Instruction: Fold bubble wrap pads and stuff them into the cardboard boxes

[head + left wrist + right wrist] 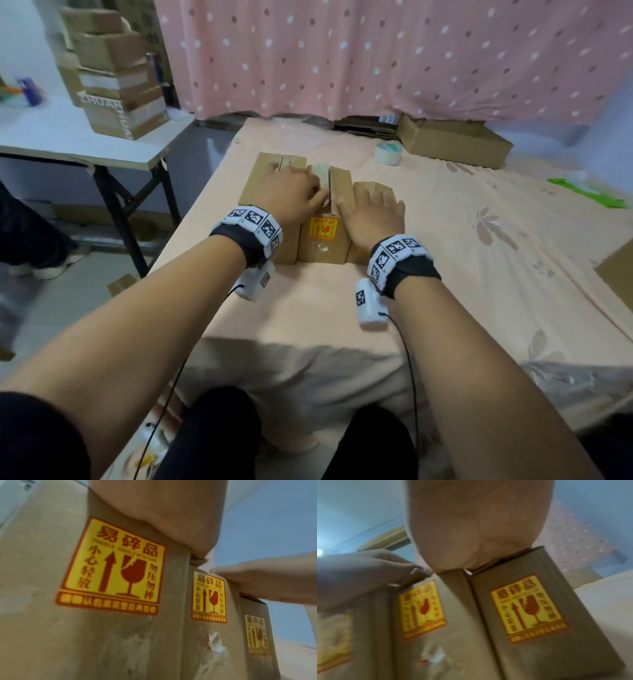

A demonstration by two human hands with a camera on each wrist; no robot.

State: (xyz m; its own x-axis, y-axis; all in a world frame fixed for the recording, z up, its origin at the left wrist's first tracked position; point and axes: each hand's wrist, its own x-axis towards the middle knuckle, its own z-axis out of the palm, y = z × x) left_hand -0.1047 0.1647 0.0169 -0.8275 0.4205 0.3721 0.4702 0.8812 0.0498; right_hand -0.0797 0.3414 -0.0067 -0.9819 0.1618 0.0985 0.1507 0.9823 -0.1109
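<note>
Three brown cardboard boxes with yellow fragile stickers (111, 568) stand side by side on the bed. My left hand (291, 192) lies on top of the left box (260, 164), its thumb side reaching across to the upright flaps of the middle box (322, 243). My right hand (373, 212) lies flat with spread fingers on the right box (368, 186), next to the middle box's right flap. In the right wrist view the left hand's fingertips (406, 572) touch the middle box's top edge. No bubble wrap shows plainly; the inside of the middle box is hidden.
A tape roll (387, 153) and a flat cardboard box (455, 140) lie at the back of the bed. Another box (620, 270) juts in at the right edge, with a green item (592, 192) beyond. Stacked boxes (113, 78) stand on a white table to the left.
</note>
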